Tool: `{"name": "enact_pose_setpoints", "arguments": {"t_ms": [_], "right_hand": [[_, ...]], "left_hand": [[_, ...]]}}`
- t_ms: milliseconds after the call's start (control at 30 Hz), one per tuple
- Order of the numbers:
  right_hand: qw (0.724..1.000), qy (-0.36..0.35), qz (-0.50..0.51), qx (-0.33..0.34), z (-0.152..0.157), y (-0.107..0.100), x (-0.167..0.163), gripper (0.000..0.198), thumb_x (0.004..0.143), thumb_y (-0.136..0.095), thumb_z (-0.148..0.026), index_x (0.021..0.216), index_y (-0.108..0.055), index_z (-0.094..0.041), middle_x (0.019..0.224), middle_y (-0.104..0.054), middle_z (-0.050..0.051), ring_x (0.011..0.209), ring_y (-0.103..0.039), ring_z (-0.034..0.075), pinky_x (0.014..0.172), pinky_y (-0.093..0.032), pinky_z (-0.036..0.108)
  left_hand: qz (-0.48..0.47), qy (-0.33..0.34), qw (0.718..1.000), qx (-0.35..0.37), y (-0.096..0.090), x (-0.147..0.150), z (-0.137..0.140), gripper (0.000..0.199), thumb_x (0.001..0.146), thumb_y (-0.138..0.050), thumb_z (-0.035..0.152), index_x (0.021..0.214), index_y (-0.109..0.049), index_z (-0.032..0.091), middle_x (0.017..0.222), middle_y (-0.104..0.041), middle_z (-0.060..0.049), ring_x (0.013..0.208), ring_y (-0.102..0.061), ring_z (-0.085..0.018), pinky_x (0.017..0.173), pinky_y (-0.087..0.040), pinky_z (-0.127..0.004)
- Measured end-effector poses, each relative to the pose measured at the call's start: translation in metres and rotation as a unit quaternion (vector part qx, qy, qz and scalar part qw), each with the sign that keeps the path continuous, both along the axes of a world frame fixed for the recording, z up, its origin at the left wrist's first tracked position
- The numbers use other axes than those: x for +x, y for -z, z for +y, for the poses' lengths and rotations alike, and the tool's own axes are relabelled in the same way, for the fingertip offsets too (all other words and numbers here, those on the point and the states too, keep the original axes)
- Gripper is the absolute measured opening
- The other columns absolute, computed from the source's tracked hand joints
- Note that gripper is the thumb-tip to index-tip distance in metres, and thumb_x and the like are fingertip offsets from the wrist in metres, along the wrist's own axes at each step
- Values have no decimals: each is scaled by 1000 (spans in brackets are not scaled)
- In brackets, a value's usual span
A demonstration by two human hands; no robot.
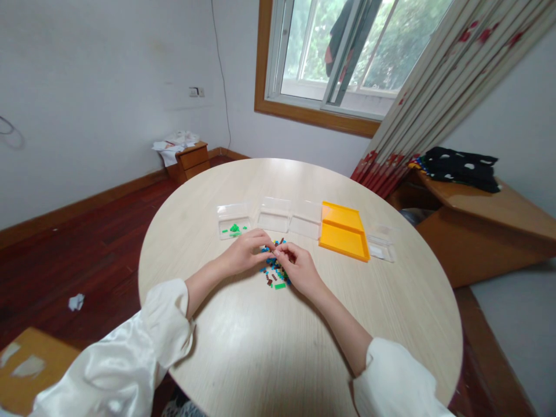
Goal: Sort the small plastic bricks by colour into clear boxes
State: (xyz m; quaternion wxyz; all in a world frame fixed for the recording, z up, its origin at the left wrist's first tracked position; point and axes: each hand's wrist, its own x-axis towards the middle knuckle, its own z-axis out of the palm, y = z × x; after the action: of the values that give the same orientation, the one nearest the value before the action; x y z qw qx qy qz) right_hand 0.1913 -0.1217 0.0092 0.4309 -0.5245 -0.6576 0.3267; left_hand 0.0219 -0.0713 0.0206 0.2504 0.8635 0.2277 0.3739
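My left hand (247, 252) and my right hand (299, 267) meet fingertip to fingertip over a small heap of toy building bricks (274, 277). Blue, brown, green and a few yellow pieces make up the heap. Both hands are closed in a pinch, and whatever sits between the fingers is too small to make out. A flat green brick (280, 286) lies at the heap's near edge. Just beyond my left hand, a see-through plastic box (220, 223) with its lid up holds green bricks (235, 228).
Two more see-through boxes (274, 222) (305, 227) stand along the far side of the round table (260, 347). An opened yellow case (344, 238) and another clear box (382, 252) are to the right. A window, curtain and wooden furniture surround the table.
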Motion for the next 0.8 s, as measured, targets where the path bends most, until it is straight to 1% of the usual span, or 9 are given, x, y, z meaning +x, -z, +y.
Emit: {"name": "enact_pose_setpoints", "arguments": {"t_ms": [100,200,367,533,633,800], "right_hand": [[1000,-2,11,-3,0,0,0,24,81,-50,-37,75,-61,-16,62,-51,-2,57,-42,10,54,-35,22],[999,-15,32,-3,0,0,0,26,81,-50,-37,74,-62,-16,64,-55,-1,58,-45,11,56,-36,23],[999,-21,48,1,0,-1,1,25,80,-51,-35,80,-67,-16,75,-63,3,66,-53,13,62,-41,25],[998,-29,50,4,0,0,2,25,79,-51,-32,85,-70,-16,81,-66,5,73,-57,15,67,-44,27],[997,-32,70,-9,0,-2,2,25,78,-52,-32,85,-71,-17,83,-67,5,75,-58,15,70,-45,28],[987,-42,144,-59,0,-6,3,26,73,-57,-35,86,-72,-17,79,-68,3,72,-58,15,69,-46,29]], "left_hand": [[-1,-4,1000,3,-1,0,0,14,83,-59,28,80,-66,16,79,-62,-5,78,-56,-15,72,-44,-27],[4,-11,1000,-1,-1,0,-1,14,83,-58,28,79,-66,17,80,-61,-4,78,-56,-15,73,-44,-27],[3,-20,1000,-9,-3,-1,-1,13,83,-57,26,81,-68,18,81,-62,-5,79,-57,-15,73,-45,-28],[0,-16,1000,1,-3,-1,0,12,83,-56,23,81,-67,16,81,-62,-5,80,-57,-15,74,-45,-27],[-9,-16,1000,11,-2,-2,1,13,83,-56,23,81,-66,16,81,-62,-5,80,-57,-15,74,-46,-27],[-32,-11,999,14,0,-2,3,14,84,-56,24,84,-68,16,79,-61,-5,78,-57,-15,70,-46,-26]]}}
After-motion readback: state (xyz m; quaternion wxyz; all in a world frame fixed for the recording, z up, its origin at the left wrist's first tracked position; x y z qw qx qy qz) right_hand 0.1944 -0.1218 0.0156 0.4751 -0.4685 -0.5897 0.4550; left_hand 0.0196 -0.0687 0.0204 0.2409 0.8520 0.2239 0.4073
